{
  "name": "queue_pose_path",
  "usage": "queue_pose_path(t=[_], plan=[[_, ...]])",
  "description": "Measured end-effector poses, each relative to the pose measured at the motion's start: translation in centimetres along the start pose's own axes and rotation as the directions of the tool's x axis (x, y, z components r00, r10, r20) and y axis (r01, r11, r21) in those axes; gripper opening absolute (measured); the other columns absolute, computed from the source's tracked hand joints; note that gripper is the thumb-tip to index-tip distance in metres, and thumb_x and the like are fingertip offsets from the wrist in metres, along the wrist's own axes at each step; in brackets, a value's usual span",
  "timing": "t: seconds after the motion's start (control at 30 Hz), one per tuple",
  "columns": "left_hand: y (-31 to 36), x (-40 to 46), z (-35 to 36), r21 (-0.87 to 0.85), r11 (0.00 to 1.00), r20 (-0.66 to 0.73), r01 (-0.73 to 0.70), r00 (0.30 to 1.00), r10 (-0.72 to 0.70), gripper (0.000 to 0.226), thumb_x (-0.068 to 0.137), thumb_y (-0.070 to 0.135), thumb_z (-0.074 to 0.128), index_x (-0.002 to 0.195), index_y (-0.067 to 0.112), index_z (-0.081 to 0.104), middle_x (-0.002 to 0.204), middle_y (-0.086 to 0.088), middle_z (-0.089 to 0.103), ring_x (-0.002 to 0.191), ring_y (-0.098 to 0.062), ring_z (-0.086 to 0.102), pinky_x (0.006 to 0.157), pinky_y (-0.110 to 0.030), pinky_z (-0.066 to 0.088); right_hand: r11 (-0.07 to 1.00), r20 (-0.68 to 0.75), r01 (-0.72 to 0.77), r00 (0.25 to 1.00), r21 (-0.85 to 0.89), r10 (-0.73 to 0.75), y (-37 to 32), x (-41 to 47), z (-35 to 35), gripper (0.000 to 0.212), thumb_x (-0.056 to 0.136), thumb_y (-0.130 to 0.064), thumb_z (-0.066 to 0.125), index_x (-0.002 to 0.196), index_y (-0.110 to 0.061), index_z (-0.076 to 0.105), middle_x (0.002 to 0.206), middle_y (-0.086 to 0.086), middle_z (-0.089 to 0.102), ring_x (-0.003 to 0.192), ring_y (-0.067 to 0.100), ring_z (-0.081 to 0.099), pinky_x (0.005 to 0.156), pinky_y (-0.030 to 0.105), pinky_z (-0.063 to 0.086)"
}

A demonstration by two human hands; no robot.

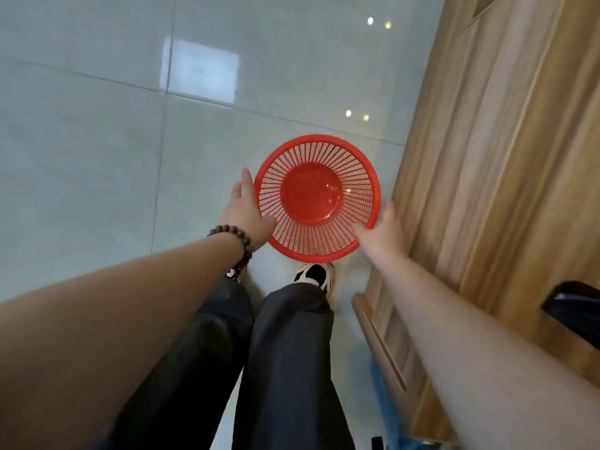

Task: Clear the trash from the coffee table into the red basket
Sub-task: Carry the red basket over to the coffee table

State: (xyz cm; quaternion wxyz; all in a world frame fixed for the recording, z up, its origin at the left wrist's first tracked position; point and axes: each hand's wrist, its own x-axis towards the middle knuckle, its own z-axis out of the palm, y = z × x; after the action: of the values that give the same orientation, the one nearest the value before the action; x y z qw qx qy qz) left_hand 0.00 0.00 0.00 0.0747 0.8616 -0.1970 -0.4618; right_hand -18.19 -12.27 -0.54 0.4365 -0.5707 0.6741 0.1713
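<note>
The round red basket (359,177) with slotted walls is empty. It sits low over the tiled floor, just ahead of my feet, and I cannot tell whether it touches the floor. My left hand (247,211), with a bead bracelet on the wrist, grips the basket's left rim with its thumb hooked inside. My right hand (383,233) grips the right rim the same way. No trash is visible.
The wooden coffee table (493,164) runs along the right side, its edge close to the basket and my right arm. A black object (573,315) lies on it at the far right. Glossy pale floor tiles (97,141) spread to the left. Something blue (384,401) shows below the table.
</note>
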Motion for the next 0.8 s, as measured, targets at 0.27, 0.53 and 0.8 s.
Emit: queue_pose_path(t=[0.27, 0.53, 0.8], plan=[[0.0, -1.4, -1.8, -0.105, 0.991, 0.016, -0.083, 0.996, 0.085, 0.049, 0.092, 0.023, 0.059, 0.137, 0.011, 0.043, 0.099, 0.004, 0.058, 0.068, 0.002, 0.050, 0.054, -0.015, 0.037, 0.975, -0.041, -0.017, 0.999, 0.220, 0.026, -0.8, -1.0, -0.4, 0.034, 0.086, -0.016, 0.062, 0.119, -0.018, 0.052, 0.096, -0.006, 0.059, 0.085, 0.015, 0.058, 0.058, 0.020, 0.038], [3.6, -8.4, -11.5, -0.069, 0.991, -0.171, -0.115, 0.980, 0.101, 0.041, 0.094, 0.032, 0.059, 0.128, 0.015, 0.043, 0.081, 0.005, 0.062, 0.060, -0.001, 0.052, 0.048, -0.020, 0.038, 0.978, -0.127, 0.130, 0.986, 0.164, -0.110, -6.2, -10.3, -7.7, 0.023, 0.094, -0.014, 0.052, 0.117, -0.019, 0.053, 0.097, -0.008, 0.058, 0.083, 0.010, 0.055, 0.060, 0.016, 0.039], [11.0, -20.7, -25.7, -0.155, 0.964, -0.353, -0.214, 0.924, 0.148, 0.030, 0.094, 0.032, 0.055, 0.122, 0.020, 0.050, 0.065, 0.009, 0.058, 0.057, -0.011, 0.059, 0.050, -0.024, 0.042, 0.914, -0.218, 0.376, 0.915, 0.152, -0.340, -15.5, -23.1, -19.5, 0.026, 0.092, -0.006, 0.048, 0.116, -0.013, 0.054, 0.098, -0.001, 0.060, 0.087, 0.015, 0.054, 0.075, 0.022, 0.038]])
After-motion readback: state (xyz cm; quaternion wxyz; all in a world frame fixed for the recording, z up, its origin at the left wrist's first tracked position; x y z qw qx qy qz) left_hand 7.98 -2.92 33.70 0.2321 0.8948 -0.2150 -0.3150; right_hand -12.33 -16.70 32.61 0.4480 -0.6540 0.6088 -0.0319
